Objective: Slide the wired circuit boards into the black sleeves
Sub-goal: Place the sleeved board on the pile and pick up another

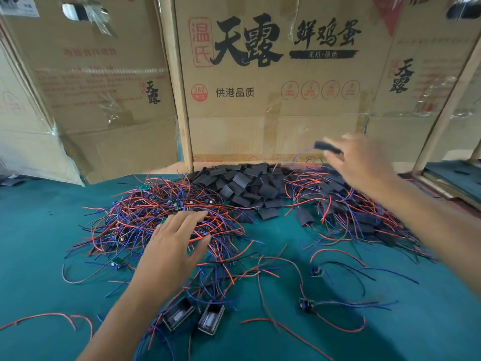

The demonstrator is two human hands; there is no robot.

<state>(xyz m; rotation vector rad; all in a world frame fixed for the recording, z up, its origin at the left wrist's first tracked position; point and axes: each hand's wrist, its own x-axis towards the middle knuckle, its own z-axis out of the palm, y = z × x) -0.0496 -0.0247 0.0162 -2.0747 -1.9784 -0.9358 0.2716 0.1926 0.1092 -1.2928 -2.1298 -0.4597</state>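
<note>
meanwhile right hand (364, 162) pinches sleeved board (328, 147); left hand (174, 246) on wires (145, 217).

Sleeve pile (247, 186) lay centre-rear on table (39, 230), before cartons (273, 113). Wired boards (156, 217) lay left; sleeved units (351, 209) right.

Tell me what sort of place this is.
Probably a small, makeshift assembly workshop. A heap of wired circuit boards and a pile of black sleeves lie on a green-covered table, walled off by flattened egg cartons.
</note>
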